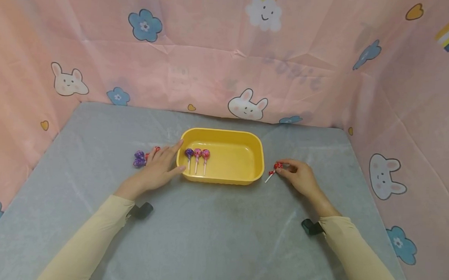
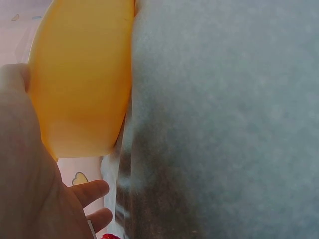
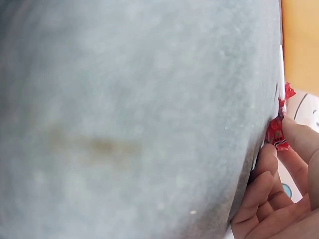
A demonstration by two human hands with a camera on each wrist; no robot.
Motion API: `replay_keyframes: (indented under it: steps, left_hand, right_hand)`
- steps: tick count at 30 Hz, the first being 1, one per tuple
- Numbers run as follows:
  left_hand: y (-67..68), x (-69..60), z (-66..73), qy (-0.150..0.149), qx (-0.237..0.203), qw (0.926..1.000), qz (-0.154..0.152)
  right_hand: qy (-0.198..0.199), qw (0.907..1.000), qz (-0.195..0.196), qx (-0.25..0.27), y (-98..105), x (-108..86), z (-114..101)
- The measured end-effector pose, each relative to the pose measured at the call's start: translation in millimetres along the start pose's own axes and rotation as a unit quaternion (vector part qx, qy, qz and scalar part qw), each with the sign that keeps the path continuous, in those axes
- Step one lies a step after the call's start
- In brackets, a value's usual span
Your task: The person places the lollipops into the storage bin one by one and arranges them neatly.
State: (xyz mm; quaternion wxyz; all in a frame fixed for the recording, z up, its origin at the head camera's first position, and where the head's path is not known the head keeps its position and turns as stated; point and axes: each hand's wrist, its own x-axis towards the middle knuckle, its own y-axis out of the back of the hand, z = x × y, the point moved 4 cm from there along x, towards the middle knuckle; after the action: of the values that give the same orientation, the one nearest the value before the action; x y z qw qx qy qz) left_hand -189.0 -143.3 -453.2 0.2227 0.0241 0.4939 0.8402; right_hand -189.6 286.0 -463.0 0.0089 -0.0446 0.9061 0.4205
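A yellow tray (image 1: 222, 181) stands on the table with three lollipops (image 1: 197, 154) lying side by side at its left, one purple and two pink, sticks toward me. My left hand (image 1: 158, 168) rests against the tray's left end, its fingers spread and the index finger and thumb at the rim. Just right of the tray, my right hand (image 1: 300, 176) pinches a red-wrapped lollipop (image 1: 278, 165) by its candy head. Its white stick points down and left, close to the table. Partly hidden behind my left hand lie purple lollipops (image 1: 139, 159) and red ones (image 1: 157, 149).
Grey cloth covers the table (image 1: 219, 233). A pink printed curtain (image 1: 198, 66) closes off the back and both sides. Each wrist wears a dark camera strap.
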Motion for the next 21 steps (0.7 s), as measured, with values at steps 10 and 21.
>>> replay_keyframes:
  steps: [10, 21]
  left_hand:
    - [0.0, 0.3, -1.0, 0.001, -0.002, 1.0, 0.001]
    - [-0.8, 0.8, -1.0, 0.0, 0.001, 1.0, 0.001]
  right_hand:
    - [-0.005, 0.9997, -0.022, 0.011, 1.6, 1.6, 0.4]
    - [0.005, 0.9988, -0.04, 0.026, 16.4, 2.4, -10.1]
